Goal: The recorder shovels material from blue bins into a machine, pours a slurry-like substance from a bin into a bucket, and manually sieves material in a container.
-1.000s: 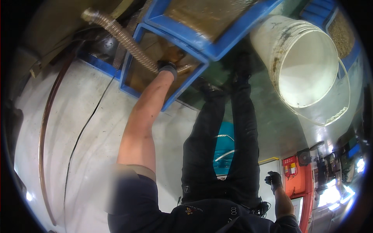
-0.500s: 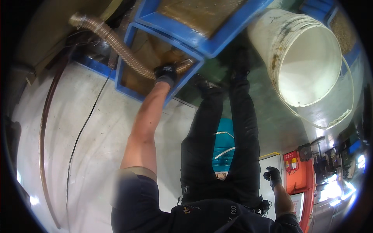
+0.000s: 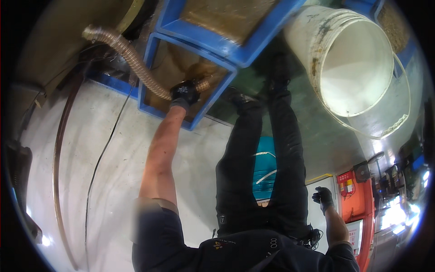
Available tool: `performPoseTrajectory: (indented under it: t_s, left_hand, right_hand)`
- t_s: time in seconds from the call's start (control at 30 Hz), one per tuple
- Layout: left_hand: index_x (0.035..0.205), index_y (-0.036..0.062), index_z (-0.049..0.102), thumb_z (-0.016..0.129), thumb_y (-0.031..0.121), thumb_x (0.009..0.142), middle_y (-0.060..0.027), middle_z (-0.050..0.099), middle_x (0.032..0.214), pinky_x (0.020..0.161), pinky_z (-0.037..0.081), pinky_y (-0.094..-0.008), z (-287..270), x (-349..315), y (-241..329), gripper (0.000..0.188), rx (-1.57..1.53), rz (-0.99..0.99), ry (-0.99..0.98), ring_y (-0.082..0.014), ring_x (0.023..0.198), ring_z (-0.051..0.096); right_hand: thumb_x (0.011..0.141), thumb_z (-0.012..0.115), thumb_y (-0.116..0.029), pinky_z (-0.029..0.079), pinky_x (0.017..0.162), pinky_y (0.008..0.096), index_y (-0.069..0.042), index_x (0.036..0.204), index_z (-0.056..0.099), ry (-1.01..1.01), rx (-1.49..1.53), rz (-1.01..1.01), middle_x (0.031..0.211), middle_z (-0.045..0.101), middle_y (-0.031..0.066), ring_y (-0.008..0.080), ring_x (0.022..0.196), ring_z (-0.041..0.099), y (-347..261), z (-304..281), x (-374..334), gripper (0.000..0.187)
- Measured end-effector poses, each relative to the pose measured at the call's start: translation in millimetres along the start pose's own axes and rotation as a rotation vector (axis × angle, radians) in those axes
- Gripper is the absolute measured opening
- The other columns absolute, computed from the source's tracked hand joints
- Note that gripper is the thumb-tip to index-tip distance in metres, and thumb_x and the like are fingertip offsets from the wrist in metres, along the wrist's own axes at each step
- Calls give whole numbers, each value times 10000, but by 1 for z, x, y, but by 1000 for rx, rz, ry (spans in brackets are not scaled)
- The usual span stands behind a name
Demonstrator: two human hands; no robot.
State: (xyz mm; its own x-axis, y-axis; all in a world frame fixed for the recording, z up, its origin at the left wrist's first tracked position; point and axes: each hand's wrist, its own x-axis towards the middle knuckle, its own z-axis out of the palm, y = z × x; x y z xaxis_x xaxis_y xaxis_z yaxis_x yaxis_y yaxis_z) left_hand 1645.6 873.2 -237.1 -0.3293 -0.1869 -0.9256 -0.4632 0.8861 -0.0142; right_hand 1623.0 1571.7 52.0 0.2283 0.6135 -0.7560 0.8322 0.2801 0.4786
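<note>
My left hand (image 3: 185, 92), in a black glove, is closed around a translucent brownish ribbed hose (image 3: 131, 61) near its end. The hose's short open end (image 3: 204, 85) sticks out past my fingers, over a blue plastic bin (image 3: 165, 115) with brown material (image 3: 201, 70) in it; the exact kind of material is not clear. My right hand (image 3: 323, 197), also black-gloved, hangs low at the right, apart from the bins. Its fingers are curled, and whatever they may hold is too small to make out.
Another blue bin (image 3: 242, 56) with brownish contents adjoins the first. A large white bucket (image 3: 312, 45) with a wire handle leans at upper right. Behind my legs is a teal bucket (image 3: 264, 170). A thin black cable (image 3: 103, 152) and a brown pipe (image 3: 57, 158) are at the left.
My left hand has drawn the hose end a little left and nearer to me within the bin. My right hand stays low with curled fingers. The whole view has shifted slightly.
</note>
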Motion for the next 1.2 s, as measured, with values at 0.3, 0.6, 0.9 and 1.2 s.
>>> performPoseTrajectory:
  t_s: [0.3, 0.6, 0.9, 1.2]
  left_hand:
    - [1155, 160, 611, 627, 331, 800, -118, 674, 1038, 802, 520, -438, 24, -3, -28, 395, 7, 173, 173, -316, 932, 653]
    - [1205, 153, 579, 608, 422, 809, -116, 653, 1110, 845, 511, -435, -8, -6, 6, 479, -106, 206, 223, -319, 994, 629]
    - [1300, 147, 495, 572, 548, 803, -169, 588, 1228, 915, 481, -453, -108, 25, 115, 643, -353, 290, 375, -373, 1085, 582]
    - [1413, 50, 394, 651, 511, 748, -213, 511, 1339, 1010, 427, -383, -253, 92, 156, 849, -338, 87, 630, -319, 1219, 520]
  right_hand:
    - [832, 593, -219, 491, 488, 292, -74, 964, 595, -54, 66, -8, 636, 589, 95, 208, 528, 595, -10, 14, 0, 196]
    - [833, 587, -218, 497, 499, 288, -69, 1001, 584, -60, 75, 2, 663, 608, 108, 214, 545, 610, -19, 14, 1, 225]
    - [885, 575, -187, 541, 589, 325, -40, 933, 580, -58, 80, 16, 661, 570, 70, 179, 536, 570, -34, 9, -15, 155]
    - [863, 600, -174, 541, 585, 334, -40, 939, 580, -32, 65, 13, 671, 576, 73, 179, 549, 575, -47, 3, -12, 155]
